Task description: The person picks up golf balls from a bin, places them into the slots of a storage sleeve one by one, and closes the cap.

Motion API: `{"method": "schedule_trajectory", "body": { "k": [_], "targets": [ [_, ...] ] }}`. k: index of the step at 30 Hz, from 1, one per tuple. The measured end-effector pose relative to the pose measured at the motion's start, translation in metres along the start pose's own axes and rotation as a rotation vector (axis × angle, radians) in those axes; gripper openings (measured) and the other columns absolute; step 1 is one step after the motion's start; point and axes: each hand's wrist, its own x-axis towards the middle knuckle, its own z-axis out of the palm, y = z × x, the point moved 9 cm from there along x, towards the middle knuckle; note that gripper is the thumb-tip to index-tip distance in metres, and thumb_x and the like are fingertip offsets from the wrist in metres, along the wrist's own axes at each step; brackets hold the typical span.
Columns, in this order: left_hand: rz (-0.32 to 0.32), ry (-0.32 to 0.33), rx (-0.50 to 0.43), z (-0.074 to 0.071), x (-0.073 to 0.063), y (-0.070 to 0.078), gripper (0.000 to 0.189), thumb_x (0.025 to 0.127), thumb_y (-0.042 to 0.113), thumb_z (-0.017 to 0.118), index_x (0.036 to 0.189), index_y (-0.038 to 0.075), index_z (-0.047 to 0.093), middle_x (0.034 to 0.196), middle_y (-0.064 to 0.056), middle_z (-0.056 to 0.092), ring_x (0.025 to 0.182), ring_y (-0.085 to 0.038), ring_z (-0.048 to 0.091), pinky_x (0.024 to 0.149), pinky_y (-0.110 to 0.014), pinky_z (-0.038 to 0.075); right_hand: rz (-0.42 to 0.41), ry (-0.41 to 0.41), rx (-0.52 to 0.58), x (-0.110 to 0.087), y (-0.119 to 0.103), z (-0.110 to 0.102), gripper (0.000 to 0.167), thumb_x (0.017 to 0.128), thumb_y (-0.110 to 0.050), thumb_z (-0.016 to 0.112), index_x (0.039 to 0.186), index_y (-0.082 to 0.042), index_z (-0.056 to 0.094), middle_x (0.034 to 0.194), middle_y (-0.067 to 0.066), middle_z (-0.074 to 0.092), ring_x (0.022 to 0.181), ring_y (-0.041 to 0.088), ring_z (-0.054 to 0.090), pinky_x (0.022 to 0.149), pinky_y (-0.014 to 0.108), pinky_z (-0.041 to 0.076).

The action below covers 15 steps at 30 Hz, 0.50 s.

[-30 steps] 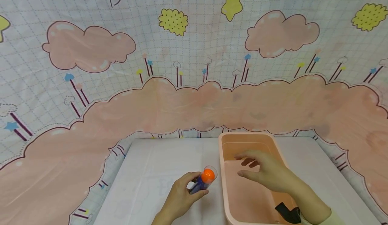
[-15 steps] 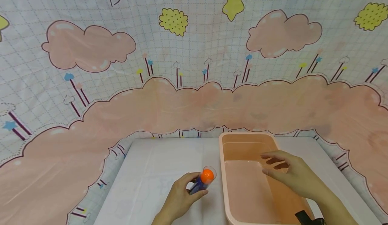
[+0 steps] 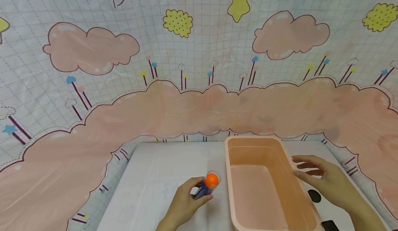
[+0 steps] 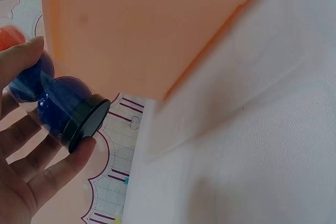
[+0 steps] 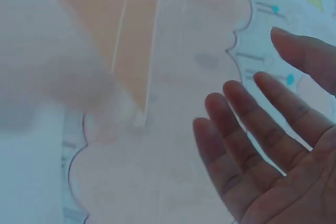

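Observation:
My left hand (image 3: 186,203) grips a clear tube (image 3: 205,190) tilted to the left of the basin, thumb and fingers around its sides. An orange ball (image 3: 211,181) sits at its upper end, under the clear rim. In the left wrist view, blue balls (image 4: 63,103) show below it, with a black cap (image 4: 90,124) at the bottom end. My right hand (image 3: 329,182) is over the right rim of the peach basin (image 3: 229,189), fingers apart and slightly bent, holding nothing. The right wrist view shows its palm bare.
Beside the basin's right wall lies a black round disc (image 3: 314,195), near my right hand. A white table (image 3: 161,168) carries the basin. Behind it hangs a cloth (image 3: 202,110) printed with clouds and stars.
My right hand has moved right, from over the basin to its right rim, uncovering the black disc. The left hand and tube stay nearly in place.

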Motion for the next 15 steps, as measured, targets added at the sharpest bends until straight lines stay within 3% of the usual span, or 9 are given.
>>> {"method": "schedule_trajectory", "body": {
  "k": [5, 15],
  "targets": [
    [-0.004, -0.005, -0.006, 0.001, 0.001, -0.001, 0.05, 0.086, 0.045, 0.083, 0.13, 0.026, 0.067, 0.12, 0.003, 0.071, 0.109, -0.017, 0.067, 0.075, -0.02, 0.059, 0.072, 0.008, 0.003, -0.006, 0.024, -0.003, 0.043, 0.096, -0.033, 0.076, 0.137, -0.024, 0.065, 0.117, -0.033, 0.063, 0.094, -0.013, 0.061, 0.073, 0.02, 0.055],
    [-0.026, 0.0, -0.025, 0.001, 0.001, -0.005, 0.05, 0.087, 0.043, 0.083, 0.131, 0.026, 0.066, 0.123, 0.002, 0.07, 0.112, -0.019, 0.067, 0.076, -0.02, 0.059, 0.086, 0.067, 0.046, -0.015, 0.054, 0.0, 0.042, 0.097, -0.026, 0.075, 0.136, -0.012, 0.065, 0.112, -0.038, 0.061, 0.095, -0.018, 0.059, 0.074, 0.009, 0.051]
  ]
}}
